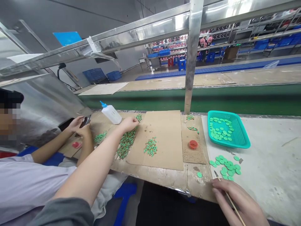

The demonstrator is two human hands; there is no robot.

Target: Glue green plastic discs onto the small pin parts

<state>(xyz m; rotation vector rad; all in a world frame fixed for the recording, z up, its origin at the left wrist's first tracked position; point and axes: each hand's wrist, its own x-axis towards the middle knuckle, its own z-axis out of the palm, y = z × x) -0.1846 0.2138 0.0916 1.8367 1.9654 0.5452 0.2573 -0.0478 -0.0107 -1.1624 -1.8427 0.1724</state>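
Note:
My left hand (130, 123) reaches forward, its fingers closed together at the far end of a heap of small green-and-brown pieces (127, 142). Whatever those fingers pinch, if anything, is too small to see. At the lower right, my right hand (237, 199) grips a thin brush (229, 197) with a pale handle and a dark tip pointing up and away. Just beyond it lies a loose cluster of flat green discs (228, 166). A single green disc (199, 174) rests left of the brush. Small green-and-brown pieces (150, 146) also lie on a cardboard sheet (166, 135).
A turquoise basket (244, 138) holds several green discs. An open red cap (193, 144) sits on a smaller cardboard piece. A white squeeze bottle (112, 114) with blue nozzle stands behind my left forearm. A metal post (190, 69) rises ahead. At left, a co-worker holds a phone (85, 121).

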